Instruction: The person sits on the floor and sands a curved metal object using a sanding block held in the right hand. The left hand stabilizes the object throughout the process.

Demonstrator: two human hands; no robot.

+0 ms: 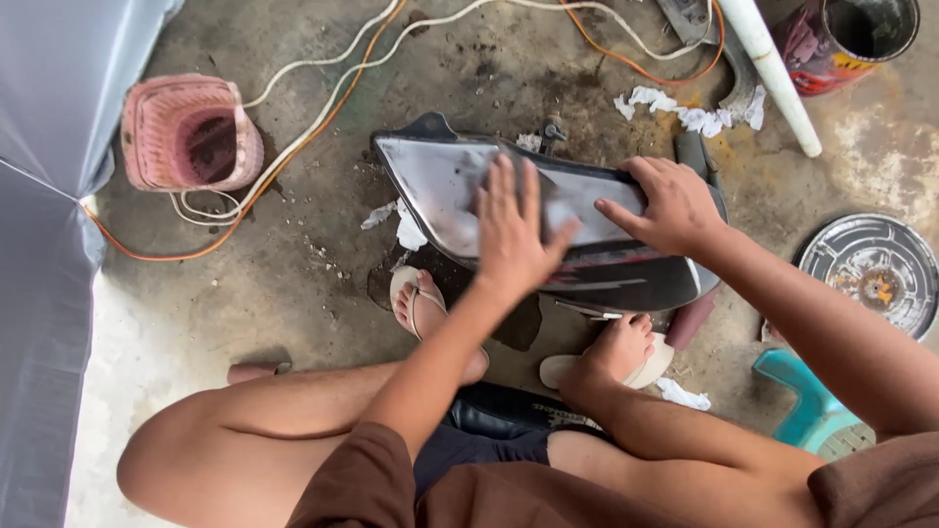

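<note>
The left hand lies flat, fingers open, on the black panel. The right hand presses its far edge, fingers spread.

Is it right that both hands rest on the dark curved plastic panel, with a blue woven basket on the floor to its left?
Not quite: the head view shows the woven basket is pink. Both the left hand and right hand do rest on the dark curved plastic panel.

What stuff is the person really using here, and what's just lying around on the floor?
In use: left hand pressing a grey sheet on the dark panel; right hand steadying it.

Lying about: pink basket, cables, white pipe, can, round lid, teal stool.
</note>
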